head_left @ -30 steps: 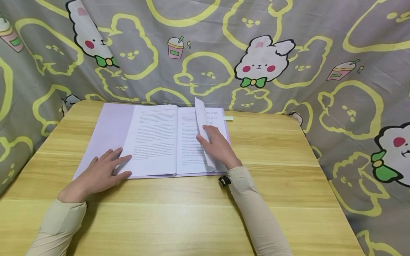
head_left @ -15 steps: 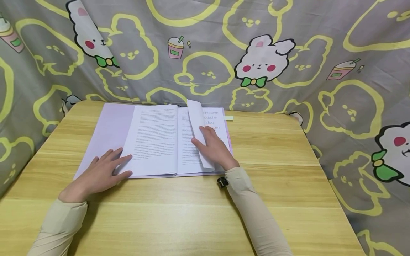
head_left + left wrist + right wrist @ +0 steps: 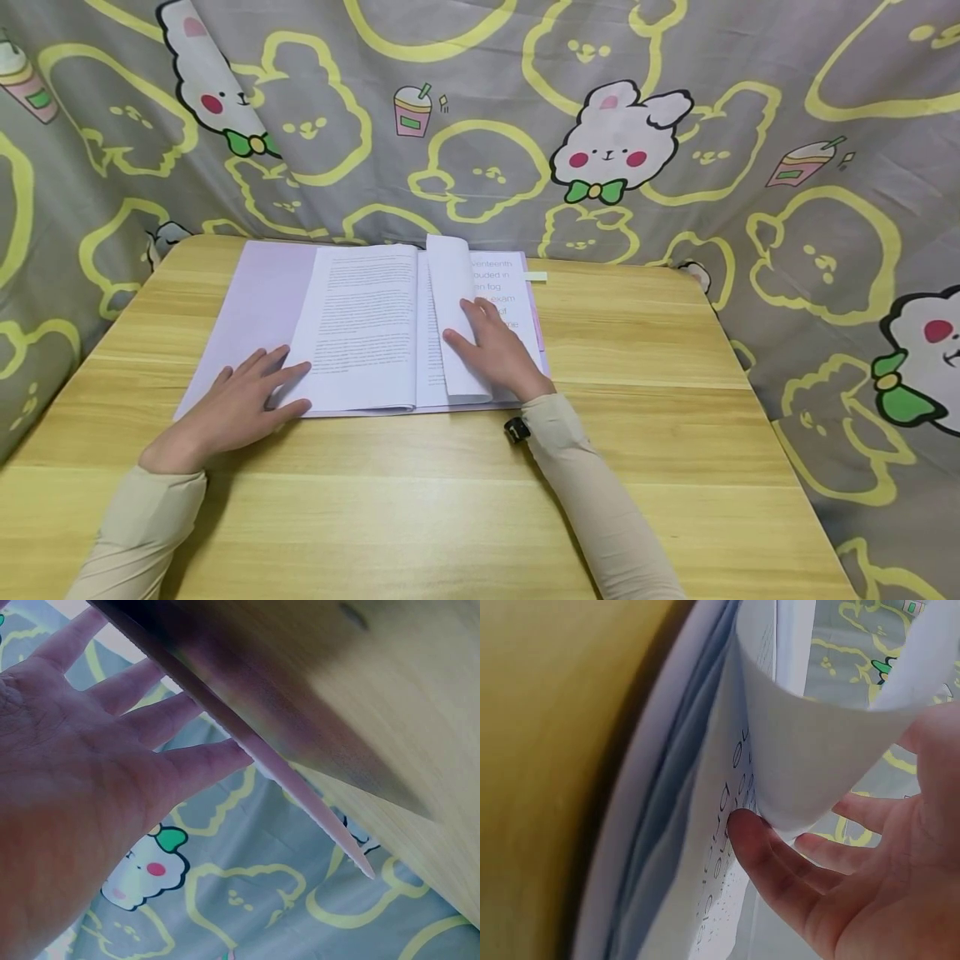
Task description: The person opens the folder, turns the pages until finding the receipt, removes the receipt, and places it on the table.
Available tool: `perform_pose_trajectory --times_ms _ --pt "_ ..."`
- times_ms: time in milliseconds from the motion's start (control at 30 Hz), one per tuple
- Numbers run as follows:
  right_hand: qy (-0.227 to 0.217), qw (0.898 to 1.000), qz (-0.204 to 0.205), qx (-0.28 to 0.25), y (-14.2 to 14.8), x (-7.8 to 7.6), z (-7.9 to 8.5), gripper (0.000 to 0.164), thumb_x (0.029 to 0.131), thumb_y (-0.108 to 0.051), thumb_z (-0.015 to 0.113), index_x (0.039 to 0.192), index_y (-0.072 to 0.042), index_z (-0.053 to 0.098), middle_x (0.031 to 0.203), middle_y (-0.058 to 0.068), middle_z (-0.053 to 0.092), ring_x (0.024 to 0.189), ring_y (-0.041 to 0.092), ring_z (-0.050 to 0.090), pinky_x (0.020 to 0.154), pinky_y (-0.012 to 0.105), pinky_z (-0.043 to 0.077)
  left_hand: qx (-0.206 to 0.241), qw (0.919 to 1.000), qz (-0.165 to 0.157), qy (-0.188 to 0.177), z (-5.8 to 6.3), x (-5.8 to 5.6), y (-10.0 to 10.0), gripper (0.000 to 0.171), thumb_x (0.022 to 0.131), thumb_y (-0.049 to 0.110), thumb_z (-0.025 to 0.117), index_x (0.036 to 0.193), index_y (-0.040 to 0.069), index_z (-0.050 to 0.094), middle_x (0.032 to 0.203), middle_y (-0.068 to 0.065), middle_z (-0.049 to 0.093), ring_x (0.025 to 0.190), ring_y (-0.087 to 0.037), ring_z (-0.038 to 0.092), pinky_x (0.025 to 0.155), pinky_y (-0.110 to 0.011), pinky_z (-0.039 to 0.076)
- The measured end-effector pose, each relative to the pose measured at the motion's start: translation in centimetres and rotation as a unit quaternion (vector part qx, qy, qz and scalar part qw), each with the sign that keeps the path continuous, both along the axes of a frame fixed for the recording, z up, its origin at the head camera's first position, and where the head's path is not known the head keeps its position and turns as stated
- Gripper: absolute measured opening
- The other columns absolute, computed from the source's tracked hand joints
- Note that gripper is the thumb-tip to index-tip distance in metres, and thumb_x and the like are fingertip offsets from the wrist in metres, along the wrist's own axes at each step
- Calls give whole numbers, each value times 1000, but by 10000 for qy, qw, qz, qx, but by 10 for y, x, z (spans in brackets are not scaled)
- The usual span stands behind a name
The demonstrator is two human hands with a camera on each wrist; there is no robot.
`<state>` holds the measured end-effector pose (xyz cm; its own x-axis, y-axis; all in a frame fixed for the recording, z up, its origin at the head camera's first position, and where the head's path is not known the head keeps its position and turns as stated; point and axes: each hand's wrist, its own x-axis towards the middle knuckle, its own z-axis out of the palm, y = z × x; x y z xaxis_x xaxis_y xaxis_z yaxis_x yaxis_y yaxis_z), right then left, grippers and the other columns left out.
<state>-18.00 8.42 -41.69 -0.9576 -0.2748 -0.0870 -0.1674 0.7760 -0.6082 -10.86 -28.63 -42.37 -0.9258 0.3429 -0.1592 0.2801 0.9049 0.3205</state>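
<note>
An open book (image 3: pixel 360 333) with a pale lilac cover lies at the table's back. My left hand (image 3: pixel 232 408), fingers spread, rests on the left page margin and the cover. In the left wrist view its straight fingers (image 3: pixel 202 761) reach the cover's edge (image 3: pixel 300 791). On the right half, one page (image 3: pixel 453 367) is lifted and curls over to the left. My right hand (image 3: pixel 498 350) lies against this curled page with fingers extended; large print shows on the page beneath. In the right wrist view a fingertip (image 3: pixel 744 825) touches that print, beside the curled page (image 3: pixel 810 750).
A pale green tab (image 3: pixel 536 277) sticks out from the book's right edge. The wooden table (image 3: pixel 390 517) runs to a patterned grey curtain (image 3: pixel 480 92) behind and at both sides. A small black device (image 3: pixel 517 430) sits at the right wrist.
My right hand has moved slightly left, and the lifted page has folded further left, showing more large print beneath. My left hand stays in place.
</note>
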Motion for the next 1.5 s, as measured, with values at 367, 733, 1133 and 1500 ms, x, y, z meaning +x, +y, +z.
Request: perform_pose_trajectory --times_ms 367,733,1133,1500 --pt "46 9997 136 179 -10 5 -1 72 103 -55 49 162 -18 31 170 9 21 148 35 40 116 54 38 13 10000 13 12 0 1 1 72 97 57 61 151 10 51 162 -30 29 146 -59 22 105 -84 17" --pt "177 9989 361 232 -17 11 -3 69 103 -51 53 161 -18 35 168 11 25 147 36 41 113 55 41 25 10000 3 -10 1 0 0 73 98 58 60 152 10 50 162 -30 28 146 -60 21 106 -83 17" --pt "238 9977 554 300 -27 16 -5 68 102 -49 56 160 -18 36 168 10 26 145 33 45 111 52 44 -22 10000 4 -9 0 1 0 73 98 58 60 152 11 50 162 -30 28 147 -60 21 106 -83 18" --pt "293 9959 775 355 -33 22 -3 66 102 -45 58 158 -16 39 168 11 27 143 32 47 108 54 47 -55 10000 -15 29 -1 -1 -1 73 98 59 59 152 11 50 162 -30 29 146 -60 22 105 -84 18"
